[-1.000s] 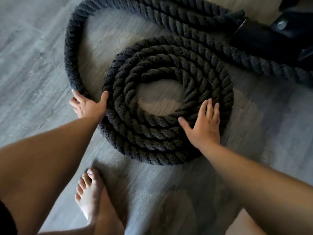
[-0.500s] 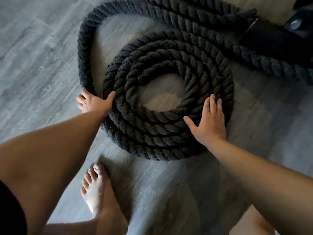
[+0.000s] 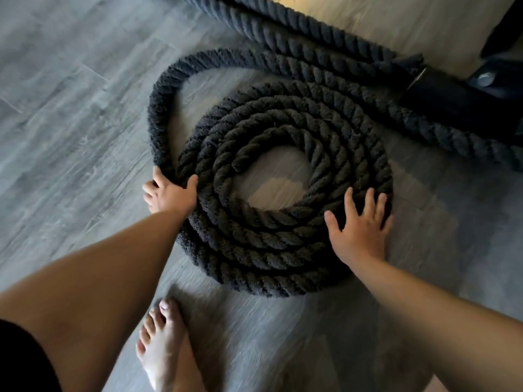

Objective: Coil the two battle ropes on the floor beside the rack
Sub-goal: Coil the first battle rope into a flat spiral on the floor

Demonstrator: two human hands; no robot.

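1. The loose strand (image 3: pixel 158 114), which a second ago swung wide toward the left of the frame, now lies much nearer the coil (image 3: pixel 254 250). Only a narrow strip of floor (image 3: pixel 70 137) shows between them at centre left.
2. The left hand (image 3: pixel 169 195), at the coil's left edge, has gone from a looser hold to a firm clasp. Its fingers wrap the outside of the loose strand and its thumb lies against the coil.
3. The right hand (image 3: pixel 360 230) has stayed on the coil's lower right. It grasps nothing: the palm lies flat and the fingers (image 3: pixel 370 205), close together before, are now splayed across the outer turns.
4. The coil lies flat in the middle of the frame, several turns round a small bare patch of floor. It has kept its shape.
5. This suggests one more turn is being laid while the flat hand pins the wound part. The strand's upper arc stands off the coil, so that turn is not yet seated.
6. Another length of rope (image 3: pixel 297 26) runs unwound across the upper frame toward a black end sleeve (image 3: pixel 441 108) by the rack foot (image 3: pixel 498 77). It cannot be told which rope it belongs to.
7. A bare foot (image 3: pixel 161 346) stands near the coil's lower edge.
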